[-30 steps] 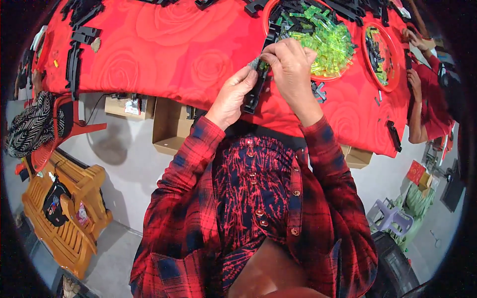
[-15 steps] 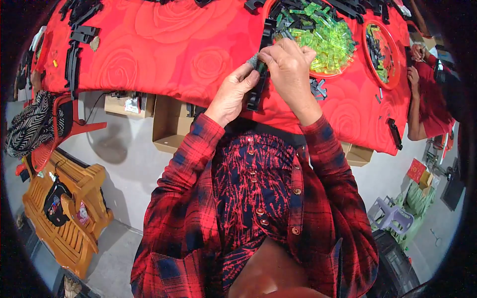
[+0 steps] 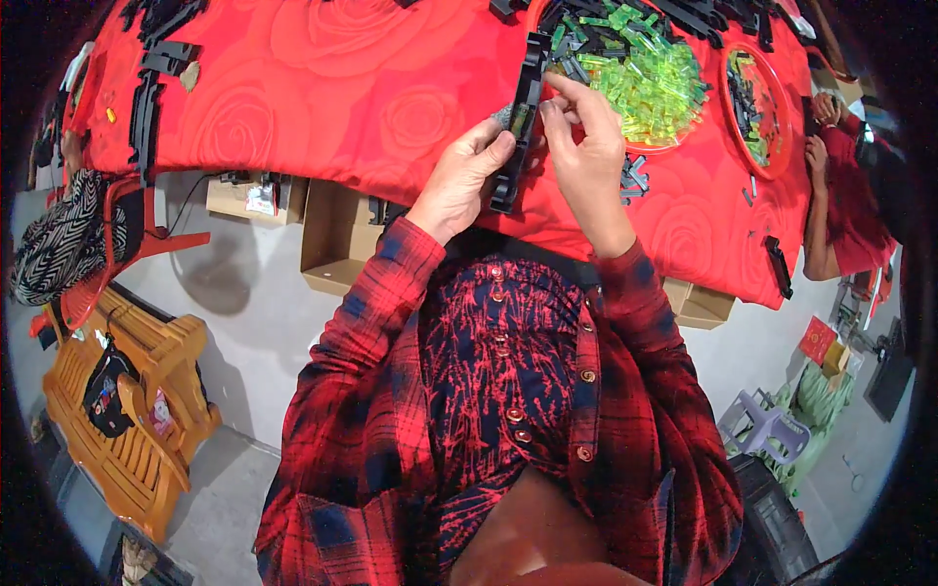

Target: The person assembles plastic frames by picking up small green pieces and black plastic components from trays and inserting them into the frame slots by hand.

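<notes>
A long black plastic strip with raised sections (image 3: 531, 73) stands slanted over the table's near edge. My left hand (image 3: 464, 176) is closed around its lower half, thumb on the near side. Between the strip's walls, beside my left thumb, sits a small greenish piece (image 3: 521, 114). Just right of the strip is my right hand (image 3: 591, 137), its index finger and thumb apart and pointing at the strip. Nothing shows between those fingertips. Beyond it, a red-rimmed round tray (image 3: 657, 148) holds many yellow-green translucent pieces (image 3: 650, 83) and dark ones.
Loose grey pieces (image 3: 635, 178) lie by the tray on the red rose-patterned tablecloth (image 3: 293, 88). A second red tray (image 3: 782, 127) stands right, near a co-worker's hands (image 3: 819, 146). More black strips (image 3: 147, 117) lie left. Open cardboard boxes (image 3: 332, 249) sit below the table.
My right hand has drawn back to the right from the strip, its fingers parting. The strip's face and the greenish piece in it now show more fully. My left hand keeps its hold.
</notes>
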`<state>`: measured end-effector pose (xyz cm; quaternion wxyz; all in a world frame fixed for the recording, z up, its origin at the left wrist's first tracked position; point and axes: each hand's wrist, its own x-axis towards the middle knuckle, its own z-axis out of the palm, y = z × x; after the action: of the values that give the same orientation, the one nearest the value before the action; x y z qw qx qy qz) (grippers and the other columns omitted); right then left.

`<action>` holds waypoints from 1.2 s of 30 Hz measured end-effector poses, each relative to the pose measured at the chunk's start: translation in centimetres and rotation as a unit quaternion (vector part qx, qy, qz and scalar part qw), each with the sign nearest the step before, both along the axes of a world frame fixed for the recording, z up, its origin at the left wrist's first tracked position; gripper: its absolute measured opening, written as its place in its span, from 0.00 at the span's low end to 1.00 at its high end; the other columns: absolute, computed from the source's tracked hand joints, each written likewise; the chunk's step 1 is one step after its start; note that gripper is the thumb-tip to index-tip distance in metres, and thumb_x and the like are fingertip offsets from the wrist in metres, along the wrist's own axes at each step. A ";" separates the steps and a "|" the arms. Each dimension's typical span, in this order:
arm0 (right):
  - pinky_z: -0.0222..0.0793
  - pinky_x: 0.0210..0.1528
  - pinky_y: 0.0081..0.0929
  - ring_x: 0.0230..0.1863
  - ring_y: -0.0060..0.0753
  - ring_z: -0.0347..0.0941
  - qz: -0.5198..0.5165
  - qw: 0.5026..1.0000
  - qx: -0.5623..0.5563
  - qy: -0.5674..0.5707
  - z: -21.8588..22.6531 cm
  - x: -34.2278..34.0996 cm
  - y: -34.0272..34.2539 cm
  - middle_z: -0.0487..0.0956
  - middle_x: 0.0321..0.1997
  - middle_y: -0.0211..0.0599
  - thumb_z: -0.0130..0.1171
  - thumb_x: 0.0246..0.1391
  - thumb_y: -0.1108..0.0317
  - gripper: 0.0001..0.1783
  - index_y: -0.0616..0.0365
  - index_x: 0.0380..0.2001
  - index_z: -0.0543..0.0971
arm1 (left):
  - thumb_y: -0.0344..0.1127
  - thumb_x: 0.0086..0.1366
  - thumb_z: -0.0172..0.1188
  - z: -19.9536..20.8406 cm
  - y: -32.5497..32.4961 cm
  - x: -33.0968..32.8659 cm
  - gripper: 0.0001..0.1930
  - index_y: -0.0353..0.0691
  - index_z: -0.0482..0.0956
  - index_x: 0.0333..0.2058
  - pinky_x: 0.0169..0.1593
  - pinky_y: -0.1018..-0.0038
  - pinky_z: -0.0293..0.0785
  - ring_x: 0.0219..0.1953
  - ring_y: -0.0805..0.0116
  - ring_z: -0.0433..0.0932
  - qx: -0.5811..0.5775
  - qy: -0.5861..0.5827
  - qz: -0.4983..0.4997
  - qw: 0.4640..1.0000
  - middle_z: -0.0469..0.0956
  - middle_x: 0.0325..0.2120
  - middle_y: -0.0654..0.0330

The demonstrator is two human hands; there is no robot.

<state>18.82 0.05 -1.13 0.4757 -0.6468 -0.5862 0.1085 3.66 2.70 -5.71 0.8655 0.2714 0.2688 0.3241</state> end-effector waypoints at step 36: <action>0.66 0.47 0.50 0.42 0.61 0.70 -0.050 0.980 -0.185 0.054 -1.8 -1.2 0.3 0.75 0.37 0.57 0.63 0.47 0.69 0.14 0.68 0.35 0.75 | 0.34 0.71 0.59 0.2 0.0 -0.9 0.23 0.38 0.70 0.63 0.53 0.81 0.69 0.48 0.82 0.72 0.001 0.000 -0.041 0.999 0.75 0.49 0.71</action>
<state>17.61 0.31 -2.91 0.3840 -0.7454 -0.4961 0.2255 2.76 2.73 -5.50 0.8779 0.2830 0.2571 0.2883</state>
